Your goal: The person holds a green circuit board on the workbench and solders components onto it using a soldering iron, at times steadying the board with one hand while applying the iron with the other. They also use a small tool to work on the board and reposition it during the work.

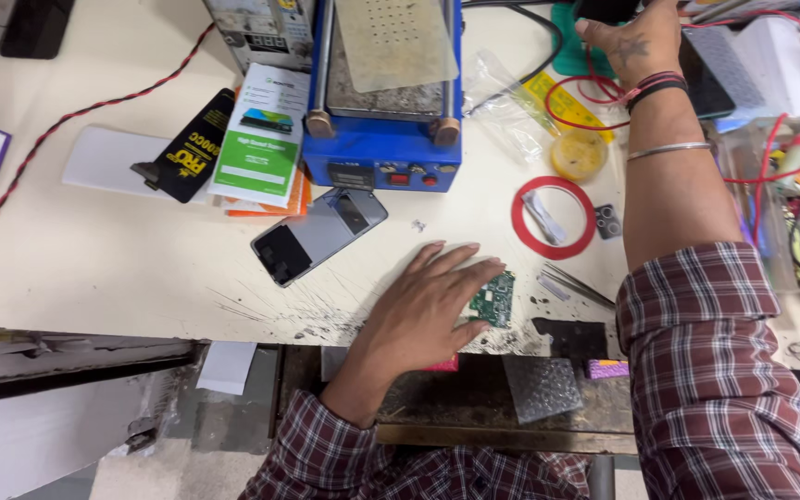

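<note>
My left hand [428,306] lies flat on the white workbench [122,268] near its front edge, fingers spread, with the fingertips resting on a small green circuit board [497,301]. My right hand [636,37] reaches far back over the bench to the top edge of the view, above red wires [585,88]; its fingers are cut off by the frame, so what it grips stays hidden. A grey phone back [318,234] lies left of my left hand.
A blue heating machine [383,139] stands at the back centre, with packaging cards [261,139] beside it. A red ring [553,218], a yellow lid [579,153], tweezers [578,282] and a camera module [607,220] lie to the right. Clear parts boxes [789,185] stand far right.
</note>
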A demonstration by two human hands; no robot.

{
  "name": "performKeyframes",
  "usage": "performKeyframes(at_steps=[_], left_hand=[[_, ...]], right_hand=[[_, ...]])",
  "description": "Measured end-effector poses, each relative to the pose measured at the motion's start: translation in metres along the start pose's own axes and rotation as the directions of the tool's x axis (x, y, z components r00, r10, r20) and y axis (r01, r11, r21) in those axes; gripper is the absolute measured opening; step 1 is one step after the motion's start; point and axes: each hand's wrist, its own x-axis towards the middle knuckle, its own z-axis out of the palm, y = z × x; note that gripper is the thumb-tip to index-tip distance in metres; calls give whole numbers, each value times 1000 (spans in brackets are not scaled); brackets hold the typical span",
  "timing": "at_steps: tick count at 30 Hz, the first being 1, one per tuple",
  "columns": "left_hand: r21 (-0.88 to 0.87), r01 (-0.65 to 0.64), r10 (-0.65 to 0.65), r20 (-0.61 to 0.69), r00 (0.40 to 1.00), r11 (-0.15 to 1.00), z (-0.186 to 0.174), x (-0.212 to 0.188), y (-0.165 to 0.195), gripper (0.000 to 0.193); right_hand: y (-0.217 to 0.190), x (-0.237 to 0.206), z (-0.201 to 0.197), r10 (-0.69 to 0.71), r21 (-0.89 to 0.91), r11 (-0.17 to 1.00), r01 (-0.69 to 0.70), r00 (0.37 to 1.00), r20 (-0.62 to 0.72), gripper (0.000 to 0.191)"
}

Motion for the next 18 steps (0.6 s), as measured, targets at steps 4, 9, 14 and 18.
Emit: performKeyframes(at_steps=[4,9,14,18], left_hand=[[19,4,-4,16,1000,1000,5,1,0,73],[11,1,-1,-5,1000,1000,8,-1,0,73],[2,6,-6,-2,1000,1000,9,-1,0,74],[1,11,-11,-5,1000,1000,6,0,0,74]], right_hand=[[-10,1,15,114,-39,992,-118,990,-87,69],[-10,6,21,52,-240,966,-98,980,-190,67],[-12,5,23,126,-256,946,-198,954,-271,78],[-17,2,22,112,-229,956,-183,949,-294,89]])
